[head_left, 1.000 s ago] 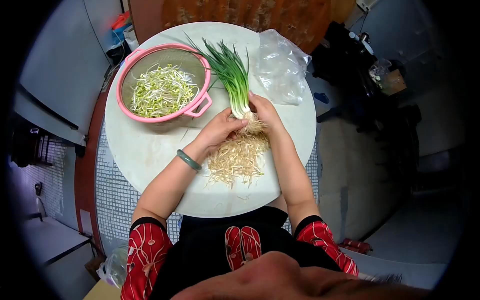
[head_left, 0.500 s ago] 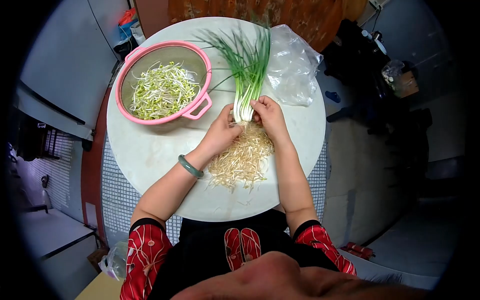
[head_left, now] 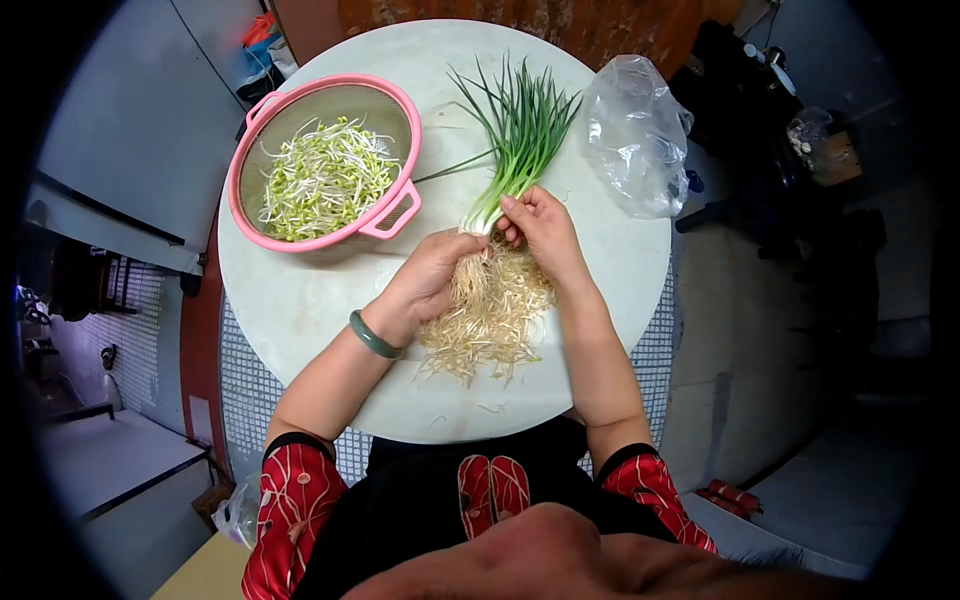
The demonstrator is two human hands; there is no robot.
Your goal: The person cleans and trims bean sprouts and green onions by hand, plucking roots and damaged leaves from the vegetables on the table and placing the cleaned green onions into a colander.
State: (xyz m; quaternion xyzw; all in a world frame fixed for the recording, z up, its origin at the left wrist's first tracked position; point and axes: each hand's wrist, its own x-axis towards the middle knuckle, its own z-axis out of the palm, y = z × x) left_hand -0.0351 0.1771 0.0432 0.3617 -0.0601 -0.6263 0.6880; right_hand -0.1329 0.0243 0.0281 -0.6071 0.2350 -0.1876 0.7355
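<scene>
A bunch of green onions (head_left: 527, 140) lies over the round white table, its green tops pointing away from me and its roots toward me. My left hand (head_left: 433, 275) is closed round the white base, just above the hanging roots. Higher on the white stems, my right hand (head_left: 541, 228) pinches the bunch between thumb and curled fingers. Under and in front of both hands is a loose pile of root trimmings (head_left: 490, 335), pale and thin. A pink-rimmed mesh colander (head_left: 240, 205) at the left holds bean sprouts (head_left: 325, 180).
The round table (head_left: 330, 345) fills the middle of the view. A crumpled clear plastic bag (head_left: 638, 135) lies at its back right edge. One long green leaf (head_left: 455, 168) stretches between the colander and the bunch. Dark furniture stands beyond the table at the right.
The bunch's tops have swung to the right and its roots now hang to the left. My left hand has closed round the base. The table and bag have shifted in view as the camera moved.
</scene>
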